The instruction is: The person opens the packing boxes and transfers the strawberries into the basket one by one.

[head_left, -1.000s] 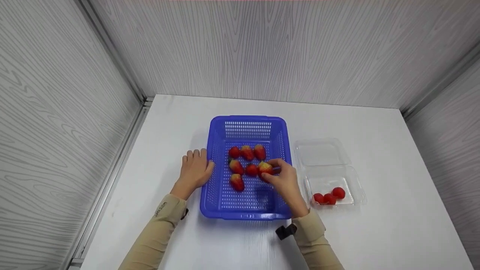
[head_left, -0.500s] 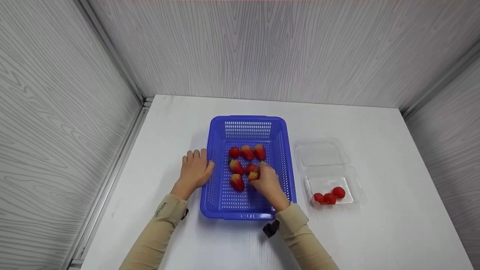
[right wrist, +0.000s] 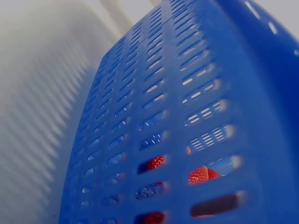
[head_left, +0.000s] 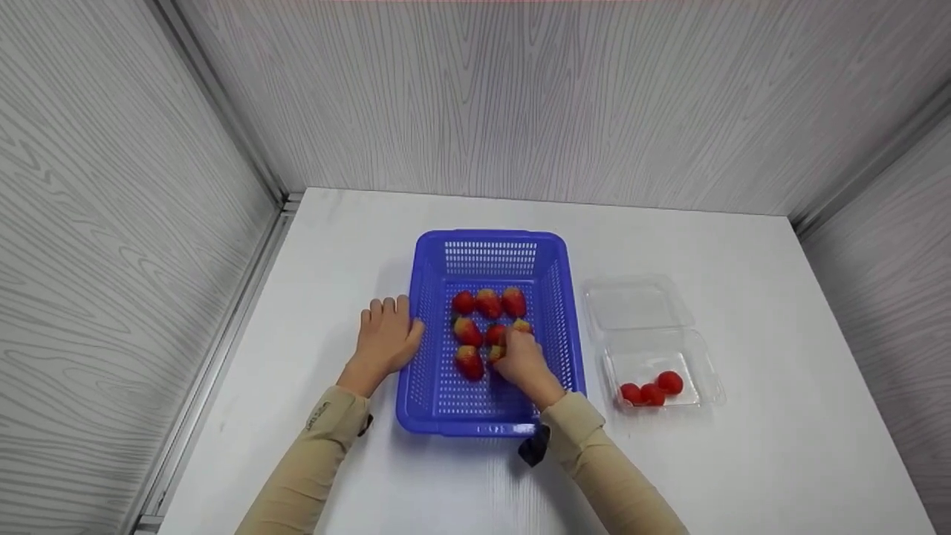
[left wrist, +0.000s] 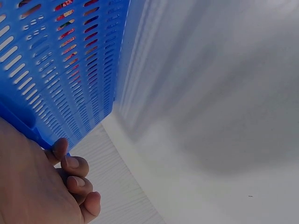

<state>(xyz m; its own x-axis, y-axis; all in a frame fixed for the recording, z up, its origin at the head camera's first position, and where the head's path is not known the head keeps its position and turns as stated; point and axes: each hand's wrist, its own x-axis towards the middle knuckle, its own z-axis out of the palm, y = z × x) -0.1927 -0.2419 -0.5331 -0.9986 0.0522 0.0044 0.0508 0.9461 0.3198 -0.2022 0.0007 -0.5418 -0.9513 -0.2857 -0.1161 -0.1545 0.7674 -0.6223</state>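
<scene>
A blue slotted plastic basket (head_left: 490, 428) stands mid-table with several strawberries (head_left: 469, 362) and a couple of rounder red fruits (head_left: 463, 302) in rows on its floor. My right hand (head_left: 522, 362) reaches over the front right of the basket and pinches a strawberry (head_left: 496, 354), low beside the front-left one. Another strawberry (head_left: 522, 325) shows just behind the knuckles. My left hand (head_left: 385, 338) holds the basket's left rim; the left wrist view shows its curled fingers (left wrist: 77, 165) at that edge. In the right wrist view the basket wall (right wrist: 140, 93) hides the right hand.
To the right of the basket lies a clear plastic clamshell box (head_left: 695, 357), its lid (head_left: 635, 306) folded back. Three round red fruits (head_left: 670, 383) sit in its front part. Wood-grained panels (head_left: 475, 96) enclose the white table (head_left: 787, 416) at the back and sides.
My right hand has carried the strawberry left and toward the front of the basket, down beside the front-left strawberry. Another strawberry behind it has come into view. The left hand has stayed put.
</scene>
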